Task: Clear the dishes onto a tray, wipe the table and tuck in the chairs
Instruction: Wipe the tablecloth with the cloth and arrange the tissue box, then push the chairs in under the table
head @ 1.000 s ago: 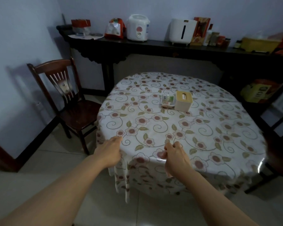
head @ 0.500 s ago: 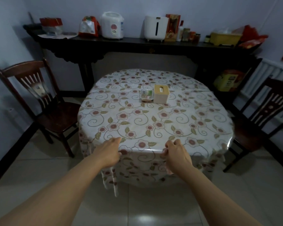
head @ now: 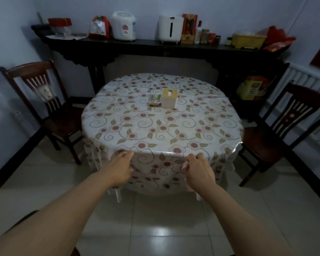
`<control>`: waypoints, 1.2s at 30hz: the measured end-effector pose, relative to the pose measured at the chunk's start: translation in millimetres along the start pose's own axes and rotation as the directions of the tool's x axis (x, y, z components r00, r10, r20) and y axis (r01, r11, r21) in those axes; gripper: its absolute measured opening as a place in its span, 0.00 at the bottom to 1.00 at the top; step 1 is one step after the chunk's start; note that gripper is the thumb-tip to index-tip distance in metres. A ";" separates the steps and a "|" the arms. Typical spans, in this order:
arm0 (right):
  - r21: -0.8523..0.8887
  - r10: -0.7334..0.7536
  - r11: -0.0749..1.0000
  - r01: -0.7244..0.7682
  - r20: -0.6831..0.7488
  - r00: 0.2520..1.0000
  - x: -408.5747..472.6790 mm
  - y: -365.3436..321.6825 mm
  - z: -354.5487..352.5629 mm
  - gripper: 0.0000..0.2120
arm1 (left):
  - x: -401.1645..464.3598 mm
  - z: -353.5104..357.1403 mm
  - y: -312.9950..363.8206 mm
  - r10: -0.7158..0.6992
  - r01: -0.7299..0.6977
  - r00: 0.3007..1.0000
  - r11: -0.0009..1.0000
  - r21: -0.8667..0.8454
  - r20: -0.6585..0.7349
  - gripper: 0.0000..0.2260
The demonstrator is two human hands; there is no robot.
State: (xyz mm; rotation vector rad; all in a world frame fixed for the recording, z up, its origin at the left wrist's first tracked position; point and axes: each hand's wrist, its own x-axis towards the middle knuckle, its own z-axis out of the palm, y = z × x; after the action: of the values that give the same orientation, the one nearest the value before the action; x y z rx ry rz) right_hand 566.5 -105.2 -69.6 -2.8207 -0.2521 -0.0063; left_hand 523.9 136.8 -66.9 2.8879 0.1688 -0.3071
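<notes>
1. Both hands are at the near edge of the desk (head: 229,115). The left hand (head: 120,169) curls over the tablecloth (head: 137,130) at the rim, and the right hand (head: 197,169) pinches a fold of it. A hard tug could drag the cloth askew.
2. The tissue box (head: 169,98) and the small packet (head: 154,99) touching its left side sit past the desk's middle; a sliding cloth could tip them.
3. No dishes or tray show. The left chair (head: 44,108) and right chair (head: 288,126) stand pulled out beside the desk, so tucking looks undone.
</notes>
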 end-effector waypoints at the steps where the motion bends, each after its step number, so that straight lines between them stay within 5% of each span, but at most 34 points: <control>1: -0.009 -0.008 1.000 0.008 -0.001 1.000 -4.3 1.2 -1.3 0.16 | -9.1 2.8 2.3 -0.008 0.008 1.000 1.000 0.004 -0.013 0.28; 20: 0.032 -0.373 0.928 0.372 0.081 0.924 -151.2 -135.4 2.9 0.15 | -261.7 -0.4 -77.4 -0.359 0.342 0.928 0.927 -0.156 -0.096 0.27; 24: 0.045 -0.504 0.864 0.502 0.096 0.859 -219.8 -192.9 11.9 0.19 | -354.1 5.0 -111.6 -0.443 0.419 0.888 0.890 -0.181 -0.125 0.26; 30: 0.148 -0.685 0.727 0.671 0.085 0.724 -336.1 -281.1 31.1 0.09 | -491.9 21.0 -158.8 -0.584 0.549 0.801 0.804 -0.228 -0.132 0.29; 36: 0.189 -0.873 0.486 0.853 0.066 0.483 -431.0 -351.8 48.0 0.08 | -608.8 34.7 -185.6 -0.752 0.690 0.643 0.651 -0.318 -0.144 0.28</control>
State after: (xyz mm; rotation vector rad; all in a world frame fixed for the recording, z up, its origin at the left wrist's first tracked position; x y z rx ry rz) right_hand 80.0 164.7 -22.2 -2.2247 -1.6372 0.0050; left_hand -99.9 253.4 -6.1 2.4524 1.3490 -0.0093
